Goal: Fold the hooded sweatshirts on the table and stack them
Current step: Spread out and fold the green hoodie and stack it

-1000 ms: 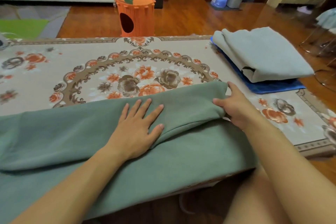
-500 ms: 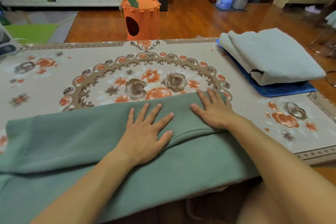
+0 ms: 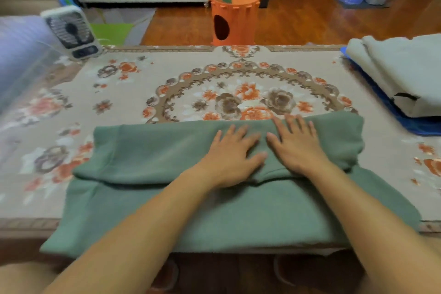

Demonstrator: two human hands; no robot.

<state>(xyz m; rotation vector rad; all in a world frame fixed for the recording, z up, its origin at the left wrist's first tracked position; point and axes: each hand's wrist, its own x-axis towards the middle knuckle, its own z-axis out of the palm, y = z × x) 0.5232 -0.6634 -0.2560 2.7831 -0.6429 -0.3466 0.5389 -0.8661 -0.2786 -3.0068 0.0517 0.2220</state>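
green fleece sweatshirt (image 3: 167,198), folded flap, soft matte; left hand (image 3: 230,155) and right hand (image 3: 296,148) flat, fingers spread, pressing it.

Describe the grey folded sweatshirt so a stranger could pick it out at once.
Start at the floral table and go to its far right edge. There a stack lies, with the grey sweatshirt on top of a blue one. It is pale and already folded, unlike the green sweatshirt under both hands.
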